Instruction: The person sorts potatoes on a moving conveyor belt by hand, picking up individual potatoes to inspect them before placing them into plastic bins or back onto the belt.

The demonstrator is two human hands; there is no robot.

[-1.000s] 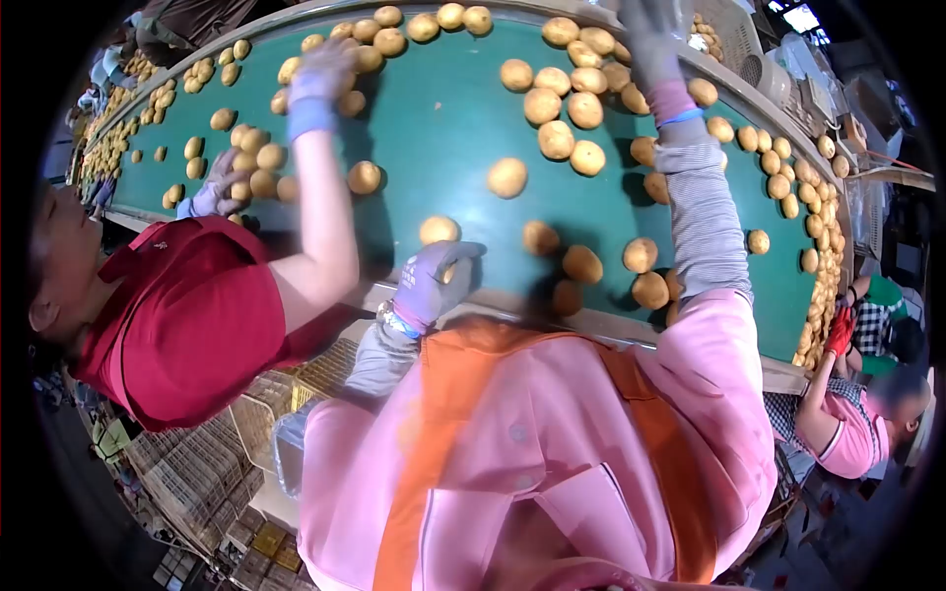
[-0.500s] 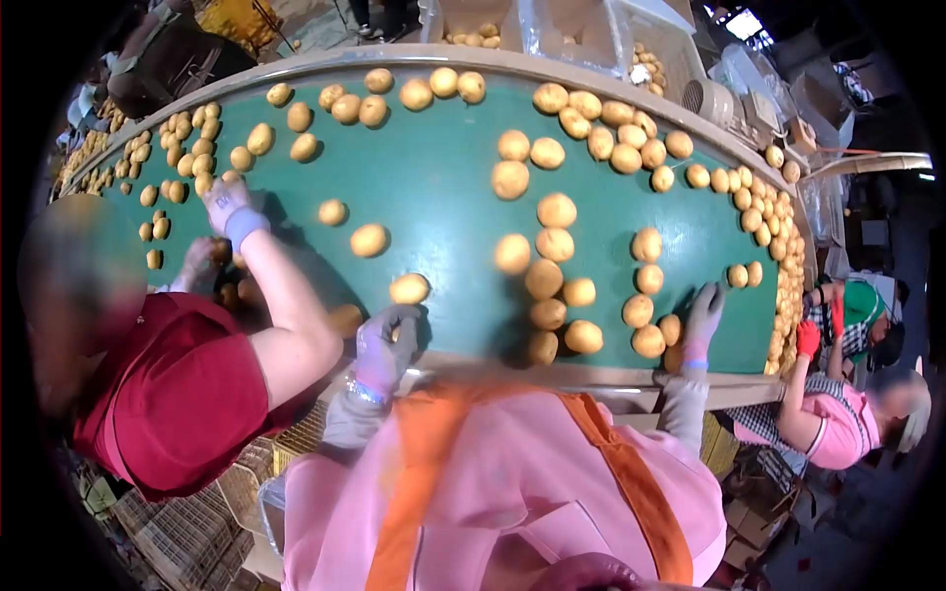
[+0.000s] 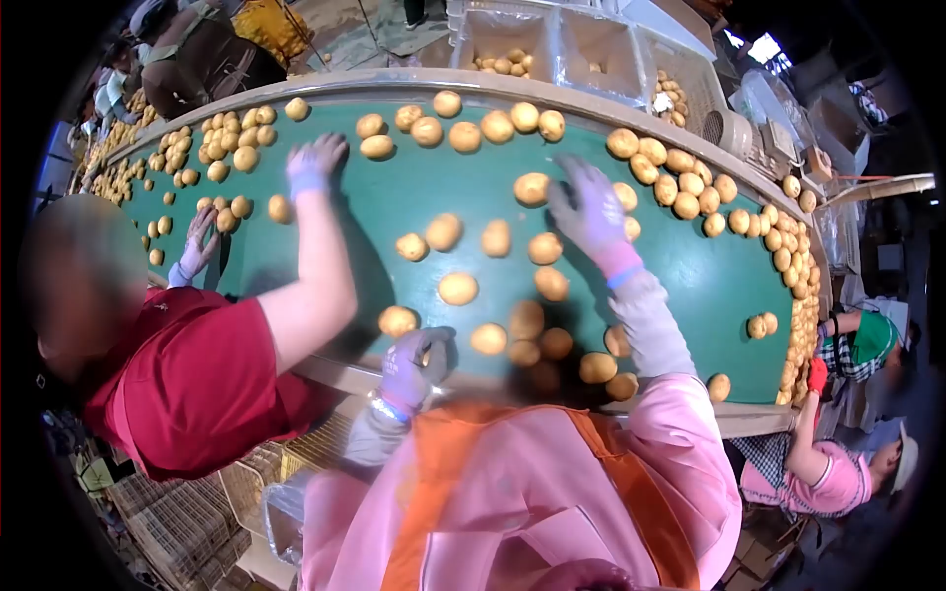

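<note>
Our left hand (image 3: pixel 415 358), in a purple glove, sits at the near edge of the green belt (image 3: pixel 434 177) with its fingers curled in. The glove hides the palm, so we cannot tell whether it closes on anything. A near potato (image 3: pixel 398 320) lies just beside it, on the co-worker's side.

Our right hand (image 3: pixel 589 207) reaches far across the belt, palm down, fingers spread apart and gripping nothing. A far potato (image 3: pixel 532 188) lies just beside its fingertips, possibly touching them. Between our two hands loose potatoes (image 3: pixel 458 288) lie scattered on the belt, and a dense row of potatoes (image 3: pixel 690 187) follows the far rim and curves down the right side.

To our left a person in a red shirt (image 3: pixel 187 384) leans over the belt. One gloved co-worker hand (image 3: pixel 315 161) stretches toward the far rim, and the other co-worker hand (image 3: pixel 200 239) rests near the closer edge further along. Clear bins (image 3: pixel 503 44) stand behind the belt.
</note>
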